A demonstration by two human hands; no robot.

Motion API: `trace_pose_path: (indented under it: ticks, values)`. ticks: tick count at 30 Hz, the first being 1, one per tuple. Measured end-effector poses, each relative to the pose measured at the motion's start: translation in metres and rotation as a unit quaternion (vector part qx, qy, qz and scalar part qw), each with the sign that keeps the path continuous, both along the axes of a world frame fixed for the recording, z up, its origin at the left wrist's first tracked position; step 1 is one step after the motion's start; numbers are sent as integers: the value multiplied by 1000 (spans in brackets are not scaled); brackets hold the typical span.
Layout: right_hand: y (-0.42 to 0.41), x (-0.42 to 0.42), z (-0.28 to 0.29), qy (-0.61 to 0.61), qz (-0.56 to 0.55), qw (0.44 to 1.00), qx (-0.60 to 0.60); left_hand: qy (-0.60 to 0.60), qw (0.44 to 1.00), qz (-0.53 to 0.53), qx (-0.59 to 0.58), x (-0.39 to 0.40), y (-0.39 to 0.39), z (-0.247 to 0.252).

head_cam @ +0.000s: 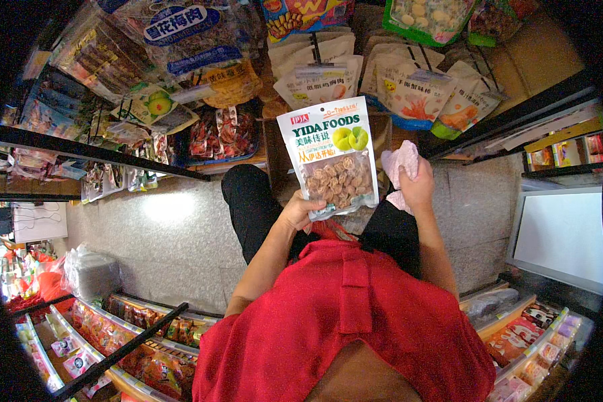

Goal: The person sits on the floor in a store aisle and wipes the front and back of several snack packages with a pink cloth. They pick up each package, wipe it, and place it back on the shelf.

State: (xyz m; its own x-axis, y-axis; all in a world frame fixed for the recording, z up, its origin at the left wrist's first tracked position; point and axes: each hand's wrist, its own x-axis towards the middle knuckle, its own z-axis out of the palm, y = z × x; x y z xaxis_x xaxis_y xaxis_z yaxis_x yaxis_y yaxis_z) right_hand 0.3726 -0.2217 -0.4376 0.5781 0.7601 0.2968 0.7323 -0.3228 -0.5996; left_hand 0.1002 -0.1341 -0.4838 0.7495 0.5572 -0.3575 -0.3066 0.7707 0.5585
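Observation:
Upright before me is a white Yida Foods snack pouch (331,158) with green plums printed on it and a clear window showing brown dried fruit. My left hand (301,208) grips its lower left corner, thumb across the front. A crumpled pink cloth (401,163) is bunched in my right hand (418,183), just right of the pouch. Part of that cloth hangs below the fingers over my dark trouser leg. Behind the pouch, a cardboard box (276,166) is partly hidden.
Snack pouches (324,80) hang from black hooks ahead, with crab-stick packs (412,90) to their right. Black shelf bars (105,153) jut out at left. Packed shelves (130,346) stand behind me at left. A white panel (563,233) is at right. Grey floor (166,241) lies between.

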Motion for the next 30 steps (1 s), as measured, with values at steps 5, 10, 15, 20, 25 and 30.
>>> trace_pose_path:
  ticks: [5, 10, 15, 20, 25, 30]
  values:
    - [2, 0, -2, -5, 1, 1000, 17, 1, 999, 3, -32, -3, -1, 3]
    - [0, -1, -3, 9, -19, 1000, -8, -5, 999, -6, -40, -4, 0, 0]
    - [-4, 2, -5, 80, 3, 997, 20, 20, 999, -22, -15, -6, 1, -3]
    - [-11, 5, -12, 55, 52, 996, 57, 12, 1000, -15, -21, -5, -1, -5]
    - [-10, -53, 11, 175, 135, 962, 158, 5, 1000, -10, -24, -1, -2, 7]
    - [-3, -102, 25, -98, 268, 958, -29, 8, 1000, -11, -15, 1, -4, 19]
